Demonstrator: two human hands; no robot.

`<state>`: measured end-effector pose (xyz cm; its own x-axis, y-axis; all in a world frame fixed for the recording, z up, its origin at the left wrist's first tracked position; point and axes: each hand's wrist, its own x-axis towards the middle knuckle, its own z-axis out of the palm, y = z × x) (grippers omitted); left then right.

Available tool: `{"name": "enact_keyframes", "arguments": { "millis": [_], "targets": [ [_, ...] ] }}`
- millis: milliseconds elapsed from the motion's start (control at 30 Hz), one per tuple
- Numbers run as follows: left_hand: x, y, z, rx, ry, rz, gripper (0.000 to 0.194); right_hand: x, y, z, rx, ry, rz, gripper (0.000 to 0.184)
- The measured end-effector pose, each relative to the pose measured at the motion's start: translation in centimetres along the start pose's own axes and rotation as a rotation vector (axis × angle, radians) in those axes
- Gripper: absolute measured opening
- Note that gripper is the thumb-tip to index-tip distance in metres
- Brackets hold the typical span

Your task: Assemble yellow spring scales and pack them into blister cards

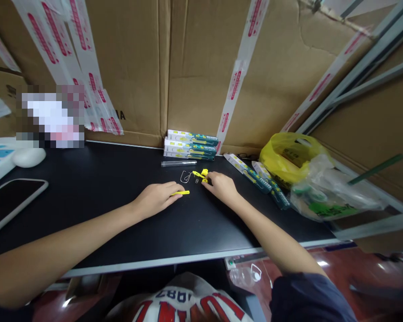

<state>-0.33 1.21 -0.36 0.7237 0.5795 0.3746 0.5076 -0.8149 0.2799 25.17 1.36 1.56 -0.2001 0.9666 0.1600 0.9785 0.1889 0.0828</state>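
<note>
My left hand (157, 197) is closed around a slim yellow plastic stick (184, 192), whose end sticks out past the fingertips. Opposite it, my right hand (221, 187) has its fingers curled together on a small round yellow part (204, 180) at the tabletop. Just beyond the fingertips lie a yellow plastic piece (204, 171) and a narrow yellow piece (197, 174). A bent metal wire (185, 177) rests between the two hands on the far side. Beside it is a tiny metal spring-like part (197, 181), too small to make out well.
Stacked printed boxes (191, 145) stand against the cardboard wall (198, 67), with a clear rod-like packet (178, 163) in front. Two more boxes (248, 172) (272, 185), a yellow plastic bag (282, 156) and a clear bag (336, 188) lie right. A phone (13, 201) lies left on the black table (121, 241).
</note>
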Motion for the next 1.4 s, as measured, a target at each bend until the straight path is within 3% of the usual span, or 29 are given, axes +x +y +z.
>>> {"name": "enact_keyframes", "arguments": {
  "millis": [267,467,600,1000,1400],
  "targets": [
    [0.0,0.0,0.1,0.012,-0.017,-0.018,0.025,-0.5,-0.9,-0.2,0.23,0.054,-0.04,0.017],
    [0.2,0.0,0.2,0.005,-0.004,0.01,0.026,-1.5,-2.8,-0.2,0.7,-0.018,-0.253,0.013],
    [0.1,0.1,0.3,-0.025,-0.01,0.015,0.026,-1.9,-3.7,0.1,0.908,-0.065,-0.307,0.013],
    [0.0,0.5,0.3,-0.031,-0.023,-0.002,0.023,-2.1,-4.1,-0.1,1.026,-0.039,-0.263,0.017],
    [-0.1,0.6,0.3,0.002,0.004,0.007,0.025,-2.3,-4.2,0.1,0.995,-0.02,-0.31,0.017]
  ]
}}
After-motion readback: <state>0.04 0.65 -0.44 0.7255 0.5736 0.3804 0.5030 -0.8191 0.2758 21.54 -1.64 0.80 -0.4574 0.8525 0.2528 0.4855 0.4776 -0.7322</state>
